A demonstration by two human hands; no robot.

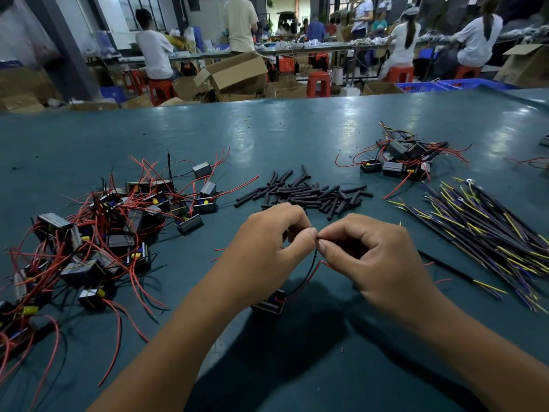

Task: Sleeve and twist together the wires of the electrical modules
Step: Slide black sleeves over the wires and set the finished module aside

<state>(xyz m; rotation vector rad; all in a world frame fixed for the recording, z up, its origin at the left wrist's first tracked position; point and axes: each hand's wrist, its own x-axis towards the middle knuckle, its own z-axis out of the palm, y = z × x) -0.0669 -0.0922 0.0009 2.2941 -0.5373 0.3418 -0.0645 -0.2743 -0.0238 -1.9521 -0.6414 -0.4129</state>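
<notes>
My left hand point(267, 248) and my right hand point(371, 257) meet fingertip to fingertip above the green table point(267, 138). Together they pinch the ends of thin wires at one spot. A black wire point(306, 276) and a red wire point(313, 273) run down from that spot to a small black module point(269, 304) under my left wrist. A longer black cable with a yellow end point(463, 278) lies to the right of my right hand. Whether a sleeve sits on the pinched wires is hidden by my fingers.
A tangle of modules with red and black wires point(98, 233) lies at the left. Black sleeve pieces point(309, 194) are heaped behind my hands. Black-yellow-purple cables point(490, 227) fan out at the right, and a smaller module pile point(404, 159) sits behind them. People work at benches beyond.
</notes>
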